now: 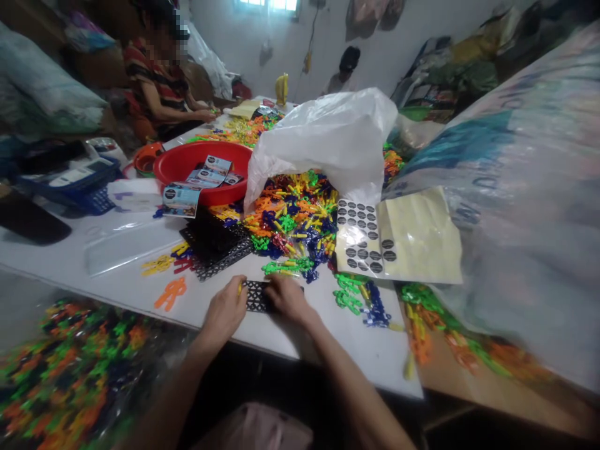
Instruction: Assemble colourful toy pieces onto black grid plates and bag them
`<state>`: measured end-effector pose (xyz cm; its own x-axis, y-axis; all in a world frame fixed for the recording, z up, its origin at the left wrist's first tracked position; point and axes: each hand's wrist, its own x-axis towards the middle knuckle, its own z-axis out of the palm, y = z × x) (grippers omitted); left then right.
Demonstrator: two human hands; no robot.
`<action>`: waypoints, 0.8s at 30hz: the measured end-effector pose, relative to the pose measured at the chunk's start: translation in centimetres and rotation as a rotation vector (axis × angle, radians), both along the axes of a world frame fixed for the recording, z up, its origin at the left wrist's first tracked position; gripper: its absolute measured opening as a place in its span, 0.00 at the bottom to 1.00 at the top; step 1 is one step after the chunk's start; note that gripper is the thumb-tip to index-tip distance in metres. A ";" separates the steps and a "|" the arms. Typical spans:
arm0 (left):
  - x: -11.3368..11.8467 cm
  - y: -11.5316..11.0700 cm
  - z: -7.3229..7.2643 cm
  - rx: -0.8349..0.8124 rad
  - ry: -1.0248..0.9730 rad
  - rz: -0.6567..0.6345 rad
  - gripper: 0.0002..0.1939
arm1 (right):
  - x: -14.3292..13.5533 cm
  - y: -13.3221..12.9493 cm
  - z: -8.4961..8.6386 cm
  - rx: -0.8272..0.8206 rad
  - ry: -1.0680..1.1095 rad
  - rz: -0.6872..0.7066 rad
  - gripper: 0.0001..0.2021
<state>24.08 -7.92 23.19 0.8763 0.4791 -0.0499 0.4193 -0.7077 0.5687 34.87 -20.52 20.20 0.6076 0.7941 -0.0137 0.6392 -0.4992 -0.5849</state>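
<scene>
Between my hands, just above the front edge of the white table (pixel 300 337), is a small black bag (pixel 256 297) with a white triangle pattern. My left hand (pixel 227 311) pinches its left end, and a bit of yellow shows at the fingertips. My right hand (pixel 287 297) is curled over its right part, with the fingertips partly hidden. Just beyond them lies a green plastic figure (pixel 288 267) in clear wrap. A stack of similar black bags (pixel 218 247) lies to the left, near a loose orange figure (pixel 170 294).
A heap of colourful wrapped figures (pixel 295 212) spills from a white plastic bag (pixel 328 131). A sheet of round black stickers (pixel 359 237) lies to the right. Printed cards (pixel 210 172) rest in a red basin (pixel 175 159). A co-worker (pixel 159 94) sits at the far left.
</scene>
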 end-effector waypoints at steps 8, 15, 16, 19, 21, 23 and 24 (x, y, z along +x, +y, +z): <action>-1.1 1.9 -0.2 -0.243 -0.091 -0.062 0.20 | 3.9 -0.5 -0.3 -0.458 -0.296 -0.202 0.15; -1.3 1.5 -0.1 -0.306 -0.094 -0.051 0.22 | 3.5 -1.9 0.6 -0.215 -0.156 -0.120 0.09; -1.3 1.5 0.1 -0.287 -0.122 -0.044 0.22 | 2.9 -2.0 1.1 -0.093 -0.083 -0.116 0.09; -1.0 1.4 0.8 -0.137 -0.281 -0.004 0.23 | 0.2 -1.7 2.1 0.338 0.135 -0.141 0.14; -0.7 1.2 1.2 -0.024 -0.308 0.029 0.24 | -1.7 -0.9 1.7 0.473 0.251 -0.143 0.16; -0.4 0.9 1.1 0.028 -0.197 0.020 0.22 | -3.0 0.1 0.4 0.463 0.364 -0.144 0.13; -0.2 0.8 1.0 0.035 -0.125 0.000 0.21 | -3.4 0.5 -0.4 0.448 0.414 -0.164 0.12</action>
<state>23.85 -7.11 24.18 0.8749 0.4783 0.0763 0.3465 -0.7282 0.5913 31.44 -20.04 19.85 0.7373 0.6745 0.0383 0.2512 -0.2211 -0.9423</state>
